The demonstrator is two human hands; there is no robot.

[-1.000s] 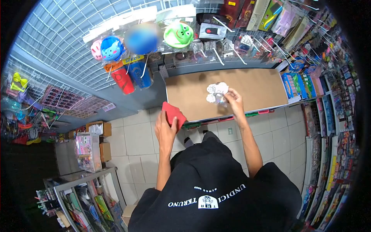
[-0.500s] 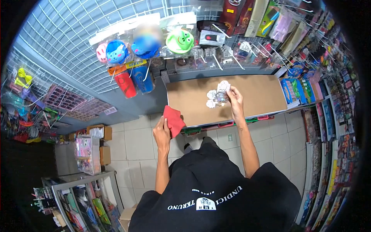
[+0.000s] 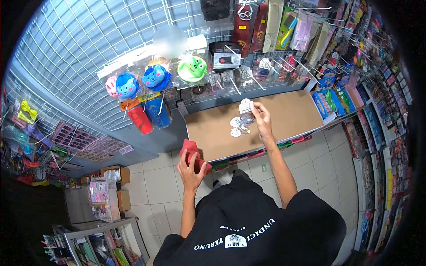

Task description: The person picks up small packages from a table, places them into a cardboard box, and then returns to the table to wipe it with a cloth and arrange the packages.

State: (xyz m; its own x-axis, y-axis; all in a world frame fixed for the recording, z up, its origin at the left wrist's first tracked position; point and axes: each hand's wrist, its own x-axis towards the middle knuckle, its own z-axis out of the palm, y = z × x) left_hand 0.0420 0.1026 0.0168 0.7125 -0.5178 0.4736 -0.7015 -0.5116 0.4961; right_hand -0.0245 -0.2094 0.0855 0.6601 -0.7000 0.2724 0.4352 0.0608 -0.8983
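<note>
A crumpled red cloth [image 3: 190,148] is gripped in my left hand [image 3: 191,170] at the shelf's front left corner, its fingers spread over the fabric. With thumb and fingers pinched, my right hand [image 3: 262,118] holds a small white printed card [image 3: 245,106] above the brown shelf [image 3: 293,111]. Clear packaging appears to hang just under that card. More small white-carded items [image 3: 235,127] lie on the shelf to the left of my right hand.
Packaged goods hang on the wire grid, including a green frog-faced item [image 3: 192,68] and a red pouch [image 3: 140,119]. Blue boxes [image 3: 326,103] stand at the shelf's right end. A clear plastic bin [image 3: 103,199] is on the left, near a glass case [image 3: 106,241].
The view has shifted. My left hand has bunched up the red cloth, which hung flatter before. My right hand has lifted the white card slightly away from the others.
</note>
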